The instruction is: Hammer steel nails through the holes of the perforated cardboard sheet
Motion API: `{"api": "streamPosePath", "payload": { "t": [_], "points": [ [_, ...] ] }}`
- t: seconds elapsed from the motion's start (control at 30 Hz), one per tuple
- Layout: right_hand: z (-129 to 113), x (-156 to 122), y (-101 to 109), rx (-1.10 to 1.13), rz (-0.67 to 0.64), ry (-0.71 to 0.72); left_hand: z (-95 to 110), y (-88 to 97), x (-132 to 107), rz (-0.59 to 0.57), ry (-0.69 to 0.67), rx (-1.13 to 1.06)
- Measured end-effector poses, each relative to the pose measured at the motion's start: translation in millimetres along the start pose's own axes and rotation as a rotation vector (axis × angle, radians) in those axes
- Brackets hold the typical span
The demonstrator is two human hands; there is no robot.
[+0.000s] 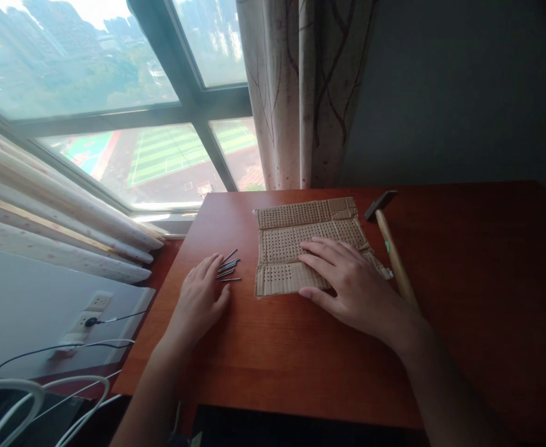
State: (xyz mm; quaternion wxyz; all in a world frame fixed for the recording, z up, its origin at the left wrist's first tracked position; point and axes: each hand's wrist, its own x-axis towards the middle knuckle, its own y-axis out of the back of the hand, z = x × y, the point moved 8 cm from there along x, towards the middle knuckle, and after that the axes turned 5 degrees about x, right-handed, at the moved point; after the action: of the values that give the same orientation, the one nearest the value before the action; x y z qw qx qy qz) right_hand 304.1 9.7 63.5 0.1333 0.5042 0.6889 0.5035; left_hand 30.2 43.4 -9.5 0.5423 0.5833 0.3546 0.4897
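Observation:
A piece of brown cardboard (296, 233) full of punched holes lies flat on the red-brown wooden table (277, 354). My right hand (352, 282) rests flat on its near right part, fingers stretched out. My left hand (201, 298) lies open on the table to the left, its fingertips touching a small heap of several steel nails (228, 267). A hammer (391, 248) with a wooden handle and dark head lies just right of the cardboard, untouched.
The table's left edge borders a window sill (161, 220) and curtains (301, 93). A wall socket (91, 310) with a plugged cable sits low at the left. White chair rails (44, 397) show at the bottom left.

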Motion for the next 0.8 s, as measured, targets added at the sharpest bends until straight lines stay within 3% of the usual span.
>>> {"api": "streamPosePath", "payload": {
  "t": [0.13, 0.3, 0.8],
  "points": [
    [0.5, -0.1, -0.5, -0.004, -0.001, 0.003, -7.6, 1.9, 11.4, -0.016, 0.017, -0.079],
    [1.9, 0.1, -2.5, -0.021, -0.008, 0.006, -3.0, 5.0, 21.1, -0.006, 0.029, -0.090],
    [2.0, -0.5, -2.9, -0.037, -0.007, 0.009, 3.0, 6.1, 25.5, 0.036, 0.100, -0.006]
  ]
}}
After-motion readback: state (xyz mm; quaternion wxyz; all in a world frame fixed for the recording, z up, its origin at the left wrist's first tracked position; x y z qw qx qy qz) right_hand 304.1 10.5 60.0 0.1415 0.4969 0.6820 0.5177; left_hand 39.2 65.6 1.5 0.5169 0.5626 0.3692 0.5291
